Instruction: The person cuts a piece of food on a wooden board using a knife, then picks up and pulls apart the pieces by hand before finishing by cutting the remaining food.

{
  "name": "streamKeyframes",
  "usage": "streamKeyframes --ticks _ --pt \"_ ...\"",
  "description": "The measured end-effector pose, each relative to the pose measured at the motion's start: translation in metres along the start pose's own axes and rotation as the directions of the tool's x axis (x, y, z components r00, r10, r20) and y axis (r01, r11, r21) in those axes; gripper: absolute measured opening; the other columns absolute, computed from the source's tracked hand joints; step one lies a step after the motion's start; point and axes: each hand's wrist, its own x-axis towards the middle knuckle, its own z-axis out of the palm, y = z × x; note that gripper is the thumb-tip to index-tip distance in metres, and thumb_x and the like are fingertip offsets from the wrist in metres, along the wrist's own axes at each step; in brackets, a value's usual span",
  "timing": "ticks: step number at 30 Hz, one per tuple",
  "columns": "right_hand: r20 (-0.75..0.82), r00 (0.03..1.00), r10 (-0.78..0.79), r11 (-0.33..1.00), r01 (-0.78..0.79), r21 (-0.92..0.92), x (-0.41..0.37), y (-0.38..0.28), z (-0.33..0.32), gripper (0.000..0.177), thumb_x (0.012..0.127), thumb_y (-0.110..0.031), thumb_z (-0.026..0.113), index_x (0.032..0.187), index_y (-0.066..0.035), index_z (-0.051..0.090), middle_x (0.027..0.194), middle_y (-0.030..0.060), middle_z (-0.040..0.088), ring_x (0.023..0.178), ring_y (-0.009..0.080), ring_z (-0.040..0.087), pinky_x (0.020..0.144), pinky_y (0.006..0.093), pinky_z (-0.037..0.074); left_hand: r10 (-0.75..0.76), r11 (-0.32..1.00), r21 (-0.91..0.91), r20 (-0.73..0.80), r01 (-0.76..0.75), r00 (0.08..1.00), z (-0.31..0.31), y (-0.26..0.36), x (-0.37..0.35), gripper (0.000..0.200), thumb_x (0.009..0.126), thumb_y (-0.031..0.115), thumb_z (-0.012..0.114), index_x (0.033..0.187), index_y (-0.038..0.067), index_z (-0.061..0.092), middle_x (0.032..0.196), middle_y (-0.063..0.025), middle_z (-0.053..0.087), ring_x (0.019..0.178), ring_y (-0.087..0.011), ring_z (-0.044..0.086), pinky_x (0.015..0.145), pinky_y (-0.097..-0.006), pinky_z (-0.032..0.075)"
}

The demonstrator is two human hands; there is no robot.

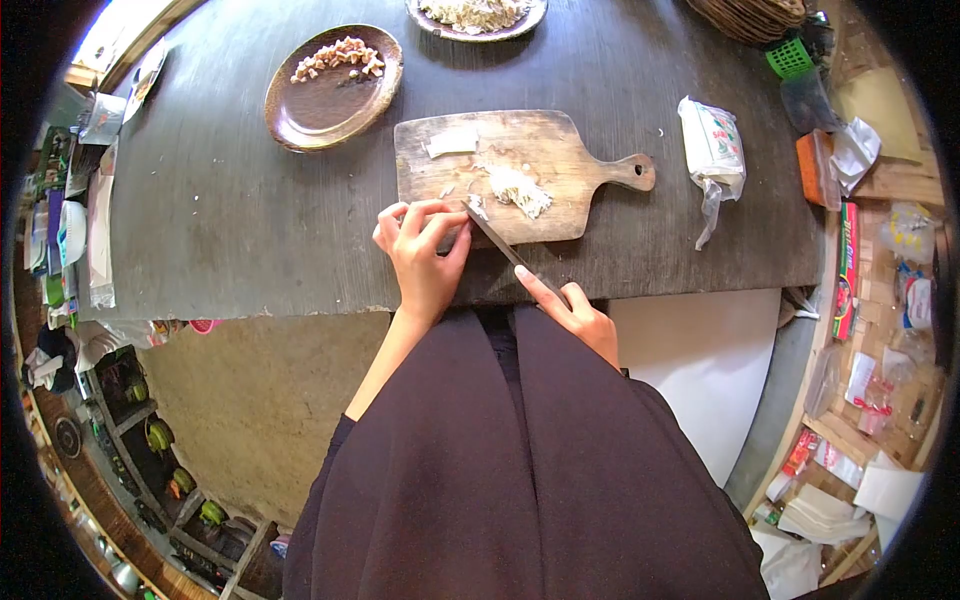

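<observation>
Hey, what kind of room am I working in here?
Probably a home kitchen or a small food-prep area: there's a wooden cutting board with shredded white food, a knife in your right hand, and a plate of diced pieces.

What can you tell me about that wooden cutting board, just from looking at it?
The cutting board is pale brown wood with rounded corners and darker, worn-looking patches. A short handle with a hole near its end points to the right of the picture. It lies flat on the dark table, near the edge on the person's side. On it are a flat white piece, a small heap of pale shreds and a few loose bits. The left hand and the knife are over its near edge.
</observation>
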Motion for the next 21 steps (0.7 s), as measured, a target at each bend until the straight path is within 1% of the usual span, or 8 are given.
streamKeyframes --ticks 5,7,10,14,17,19,21 --pt "0.018 0.999 0.028 0.999 -0.028 -0.016 0.005 -0.003 -0.001 0.066 0.090 -0.024 0.063 0.153 -0.040 0.048 0.086 0.0103 0.046 0.063 0.0325 0.066 0.057 0.0425 0.055 0.003 1.000 -0.001 -0.007 -0.003 1.000 0.001 0.000 0.000 0.018 0.074 0.014 0.084 0.090 0.020 0.076 0.105 0.0052 0.068 0.113 -0.0286 0.051 0.098 -0.0444 0.034" --pt "-0.024 1.000 -0.015 1.000 0.016 0.016 0.006 0.002 0.006 0.066 0.090 -0.025 0.064 0.153 -0.039 0.049 0.086 0.0103 0.046 0.062 0.0319 0.066 0.057 0.0424 0.055 0.000 1.000 -0.001 -0.010 0.000 1.000 0.001 0.000 -0.001 0.018 0.074 0.014 0.083 0.091 0.020 0.076 0.105 0.0052 0.068 0.113 -0.0285 0.051 0.098 -0.0444 0.034" --pt "-0.016 0.999 -0.033 0.999 0.033 0.005 0.002 0.004 0.009 0.066 0.090 -0.024 0.064 0.153 -0.039 0.049 0.086 0.0103 0.046 0.062 0.0321 0.066 0.057 0.0424 0.055 0.007 1.000 -0.006 -0.005 -0.007 1.000 -0.001 -0.001 0.000 0.018 0.074 0.015 0.084 0.090 0.019 0.076 0.105 0.0052 0.068 0.112 -0.0284 0.051 0.097 -0.0443 0.034" --pt "-0.022 1.000 -0.016 1.000 0.016 0.014 -0.001 0.005 0.007 0.066 0.090 -0.024 0.064 0.152 -0.039 0.049 0.086 0.0103 0.046 0.062 0.0322 0.066 0.058 0.0423 0.055 0.004 1.000 -0.003 -0.008 -0.004 1.000 0.000 0.001 0.000 0.018 0.074 0.015 0.084 0.090 0.019 0.076 0.104 0.0055 0.068 0.112 -0.0284 0.051 0.097 -0.0442 0.034" --pt "-0.051 0.997 -0.059 0.998 0.059 -0.003 0.001 0.005 0.011 0.066 0.090 -0.023 0.064 0.153 -0.039 0.049 0.086 0.0103 0.046 0.062 0.0324 0.066 0.058 0.0425 0.056 -0.002 1.000 -0.013 -0.008 0.002 1.000 -0.001 0.001 0.001 0.018 0.075 0.014 0.084 0.090 0.019 0.076 0.104 0.0056 0.068 0.112 -0.0286 0.051 0.097 -0.0441 0.034" --pt "-0.048 0.999 0.003 1.000 -0.003 0.002 0.004 -0.004 0.003 0.066 0.091 -0.023 0.063 0.153 -0.039 0.049 0.086 0.0102 0.046 0.062 0.0324 0.066 0.058 0.0429 0.056 0.003 1.000 -0.006 -0.014 -0.003 1.000 0.000 0.000 0.000 0.018 0.075 0.014 0.084 0.090 0.019 0.076 0.104 0.0056 0.068 0.112 -0.0288 0.051 0.098 -0.0442 0.034" --pt "-0.042 0.999 0.007 1.000 -0.007 0.010 0.005 -0.003 0.003 0.066 0.091 -0.022 0.063 0.153 -0.039 0.049 0.086 0.0103 0.046 0.063 0.0326 0.066 0.058 0.0429 0.056 0.005 1.000 -0.008 -0.013 -0.005 1.000 0.001 0.000 -0.001 0.018 0.075 0.014 0.084 0.090 0.019 0.076 0.104 0.0055 0.068 0.112 -0.0289 0.051 0.098 -0.0442 0.034"
